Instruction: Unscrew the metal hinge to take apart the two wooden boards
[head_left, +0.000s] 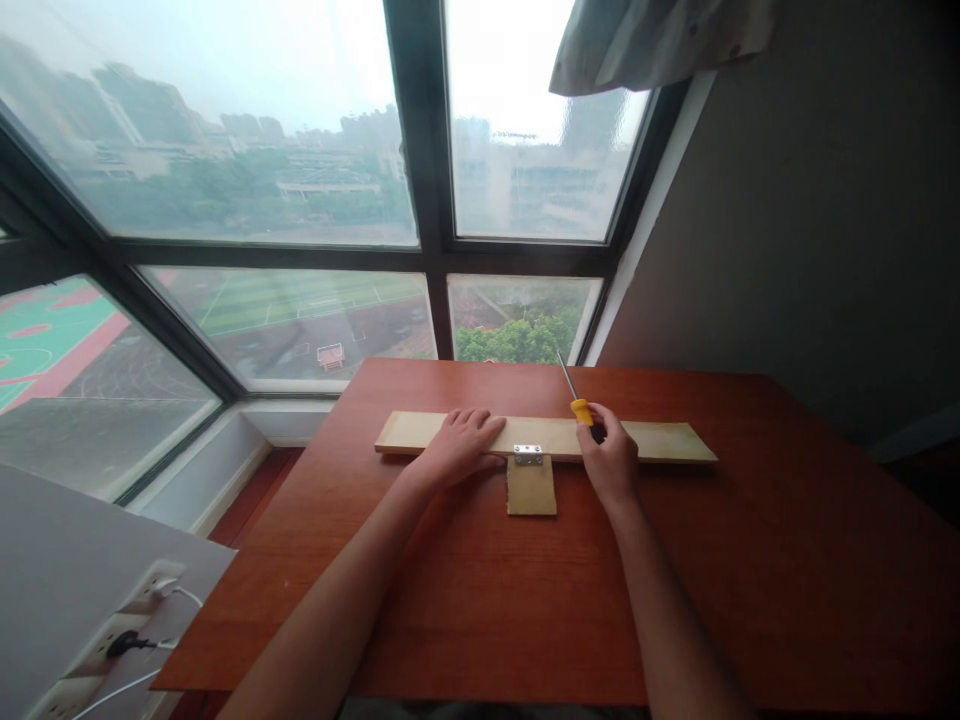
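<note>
A long pale wooden board (664, 441) lies across the table from left to right. A metal hinge (528, 455) sits at its near edge and joins it to a small wooden piece (532, 488) that points toward me. My left hand (465, 445) rests on the board just left of the hinge, fingers stretched out over its top. In my right hand (611, 455), at the right of the hinge, is a screwdriver (581, 408) with a yellow and black handle. Its shaft points up and away, with the tip clear of the board.
The reddish-brown table (480, 620) reaches toward a large window with dark frames (431, 200). A grey wall (780, 220) stands on the right, and part of a curtain (660, 45) hangs above. At lower left are wall sockets with a black plug (127, 643) and white cables.
</note>
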